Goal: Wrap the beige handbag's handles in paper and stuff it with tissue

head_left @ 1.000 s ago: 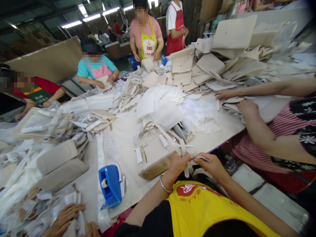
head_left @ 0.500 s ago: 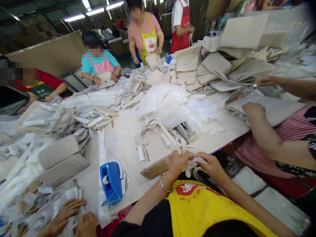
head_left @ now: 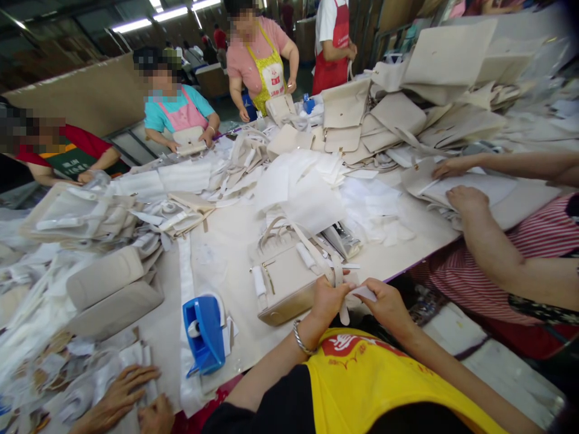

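A cream handbag [head_left: 283,283] with long handles lies on the table's near edge in front of me. My left hand [head_left: 326,301], a bracelet on its wrist, is closed on a beige strap [head_left: 339,283] of the bag. My right hand [head_left: 388,304] pinches a small white strip of paper [head_left: 364,293] that wraps the same strap. Both hands meet just off the bag's right corner. A blue tape dispenser [head_left: 203,333] stands left of the bag.
The table [head_left: 226,241] holds heaps of cream bags [head_left: 398,111], white wrapping sheets [head_left: 307,193] and padded rolls [head_left: 106,277]. A person's arms [head_left: 488,241] press on a bag at right. Another person's hands [head_left: 131,398] rest at lower left. Several people work at the far side.
My hands stay at the strap, shifting slightly down while working the white strip around it. The person at right moved the far hand back onto the flat bag.
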A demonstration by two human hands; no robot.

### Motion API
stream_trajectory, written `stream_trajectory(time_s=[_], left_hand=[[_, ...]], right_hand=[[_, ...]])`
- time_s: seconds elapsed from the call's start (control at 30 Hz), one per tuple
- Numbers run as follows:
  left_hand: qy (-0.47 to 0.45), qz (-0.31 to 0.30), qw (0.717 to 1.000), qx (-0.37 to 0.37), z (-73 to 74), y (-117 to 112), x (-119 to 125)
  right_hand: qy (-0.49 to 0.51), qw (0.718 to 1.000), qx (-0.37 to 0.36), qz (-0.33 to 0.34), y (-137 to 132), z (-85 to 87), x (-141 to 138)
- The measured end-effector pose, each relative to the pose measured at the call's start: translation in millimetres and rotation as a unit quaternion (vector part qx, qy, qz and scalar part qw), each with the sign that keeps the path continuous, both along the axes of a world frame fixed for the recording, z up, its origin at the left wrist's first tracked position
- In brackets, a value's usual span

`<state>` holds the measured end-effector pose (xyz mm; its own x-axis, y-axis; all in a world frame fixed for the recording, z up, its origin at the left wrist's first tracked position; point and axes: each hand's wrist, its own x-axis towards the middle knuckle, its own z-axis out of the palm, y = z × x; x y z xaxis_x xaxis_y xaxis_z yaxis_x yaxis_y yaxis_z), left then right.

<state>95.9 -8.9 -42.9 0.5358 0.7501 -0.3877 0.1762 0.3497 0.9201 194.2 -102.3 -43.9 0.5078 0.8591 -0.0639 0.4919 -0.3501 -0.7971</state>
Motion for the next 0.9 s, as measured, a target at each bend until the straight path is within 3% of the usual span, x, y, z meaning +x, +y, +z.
stream_trajectory(time_s=[0.07,0.17,0.33,0.4,0.5,0.73,0.9], left_hand=[[0.004,-0.010,1.000,0.016,-1.6,0.1,-0.4],[-0.011,-0.031,0.999,0.026,0.1,1.4,-0.9],[-0.020,-0.081,0.996,0.025,4.5,3.5,-1.5],[-0.017,-0.102,0.993,0.048,6.0,3.5,-1.5],[-0.011,-0.117,0.990,0.073,7.8,3.0,-1.2],[-0.002,-0.064,0.996,0.055,-0.8,2.9,0.9],[-0.030,-0.071,0.996,0.041,-1.9,0.2,1.7]], right_hand=[[0.016,1.000,-0.017,-0.004,1.6,0.6,-0.5],[0.117,0.993,-0.016,-0.011,2.9,0.5,2.7],[0.278,0.955,0.013,-0.099,2.2,-1.4,13.2],[0.310,0.946,0.002,-0.096,2.0,-1.3,15.6],[0.297,0.952,-0.010,-0.067,2.2,0.7,15.9],[0.212,0.971,0.037,-0.102,0.4,-0.4,11.7],[0.189,0.975,0.038,-0.110,1.4,-4.7,8.8]])
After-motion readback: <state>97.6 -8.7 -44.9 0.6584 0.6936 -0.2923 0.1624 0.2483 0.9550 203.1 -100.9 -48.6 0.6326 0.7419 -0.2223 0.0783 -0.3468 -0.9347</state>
